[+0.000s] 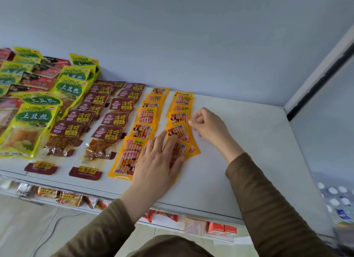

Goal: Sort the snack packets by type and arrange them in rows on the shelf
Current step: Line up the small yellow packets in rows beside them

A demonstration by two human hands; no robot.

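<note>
**Both hands on the right-hand orange row**

The left hand [159,161] lies spread, fingers straight, pressing flat on the nearest orange packet [188,151] of the right-hand orange row, close to the shelf's [249,141] front edge. The right hand [207,126] pinches the right edge of a packet [179,117] farther back in that row. Leftward lie another orange row [145,115], two maroon rows [115,118], then yellow-green packets [34,115] toward the left end.

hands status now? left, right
Left hand: open, fingers flat on the front orange packet.
Right hand: fingers curled, pinching the edge of an orange packet further back.
</note>
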